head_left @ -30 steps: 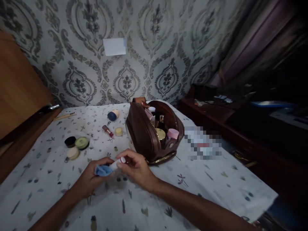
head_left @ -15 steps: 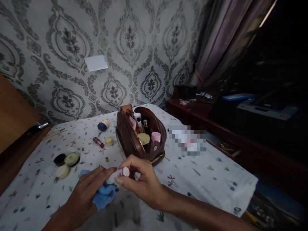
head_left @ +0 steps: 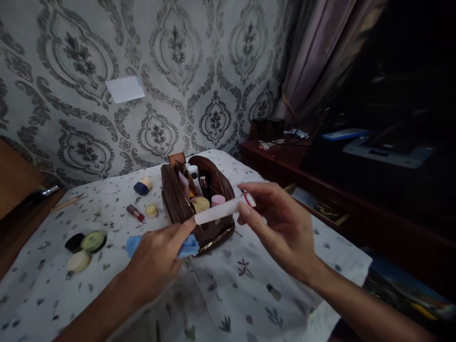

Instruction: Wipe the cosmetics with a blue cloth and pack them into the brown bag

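Observation:
My right hand [head_left: 281, 228] pinches the capped end of a white tube [head_left: 223, 210] and holds it level in front of the brown toiletry bag [head_left: 174, 204]. My left hand [head_left: 156, 259] is closed on a blue cloth [head_left: 185, 248], with its forefinger touching the tube's other end. The bag stands open on the flower-printed white sheet [head_left: 249, 280], with several bottles and jars inside.
Left of the bag lie a lipstick [head_left: 135, 212], a small yellow jar [head_left: 151, 210], a blue-capped jar [head_left: 142, 186] and round compacts [head_left: 87, 242]. A thin brush [head_left: 69, 203] lies near the wooden edge. A dark wooden cabinet [head_left: 320, 185] stands to the right.
My right hand has lifted the tube up and to the right, drawing it out of the cloth. The view has swung to the right, so the bag sits further left.

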`<state>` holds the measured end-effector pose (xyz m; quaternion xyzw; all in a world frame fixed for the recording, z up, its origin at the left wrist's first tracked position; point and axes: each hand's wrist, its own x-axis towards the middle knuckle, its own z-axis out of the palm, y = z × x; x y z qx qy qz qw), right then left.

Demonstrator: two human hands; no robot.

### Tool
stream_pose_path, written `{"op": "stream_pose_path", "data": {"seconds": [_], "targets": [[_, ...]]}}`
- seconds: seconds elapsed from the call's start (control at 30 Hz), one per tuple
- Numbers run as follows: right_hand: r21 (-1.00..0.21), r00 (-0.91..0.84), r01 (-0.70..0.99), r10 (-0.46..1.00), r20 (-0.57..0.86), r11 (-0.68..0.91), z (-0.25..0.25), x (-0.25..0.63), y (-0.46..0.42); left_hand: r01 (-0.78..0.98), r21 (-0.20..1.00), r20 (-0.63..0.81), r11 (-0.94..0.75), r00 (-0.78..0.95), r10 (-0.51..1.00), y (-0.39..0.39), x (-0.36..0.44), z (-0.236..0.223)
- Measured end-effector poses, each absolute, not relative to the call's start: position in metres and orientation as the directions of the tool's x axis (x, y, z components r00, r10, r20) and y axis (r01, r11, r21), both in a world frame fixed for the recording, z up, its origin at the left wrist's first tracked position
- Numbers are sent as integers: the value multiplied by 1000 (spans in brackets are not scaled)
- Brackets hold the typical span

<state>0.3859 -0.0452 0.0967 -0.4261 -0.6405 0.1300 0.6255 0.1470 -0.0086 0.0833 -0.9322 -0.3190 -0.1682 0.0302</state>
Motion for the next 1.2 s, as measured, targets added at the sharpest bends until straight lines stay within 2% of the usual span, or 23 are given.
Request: {"op": "stream_pose_path", "data": {"seconds": [0.1, 0.2, 0.3, 0.47, 0.57, 0.67, 0.83, 1.03, 1.2], "targets": [[-652, 124, 451, 681, 722, 609, 99, 392, -35, 654, -149, 245, -742, 751, 613, -13, 156, 80], [-581, 28, 537, 676, 736, 611, 101, 395, -27, 650, -251, 253, -718, 760, 599, -17, 160, 78], [-514, -107, 584, 688, 718, 628, 104, 397, -21, 613, -238, 333, -754, 780, 529, -16, 159, 72], [-455, -340, 536, 675, 655, 711, 107, 400, -6, 568, -153, 445, -809, 771, 457, -11, 153, 57], [-440, -518, 526, 684, 514, 728, 110, 399, 4, 560, -119, 476, -820, 757, 447, -10, 153, 50], [-424, -614, 550, 692, 379, 720, 111, 397, 9, 570, -113, 504, -814, 739, 448, -10, 155, 50], [-405, -630, 554, 684, 367, 727, 110, 398, 6, 538, -162, 496, -827, 769, 403, -7, 158, 60], [-408, -580, 609, 733, 355, 680, 109, 404, 3, 525, -139, 459, -840, 785, 415, -7, 150, 59], [-474, -551, 593, 758, 349, 651, 103, 407, 5, 533, -133, 454, -836, 782, 426, -7, 147, 52]]}}
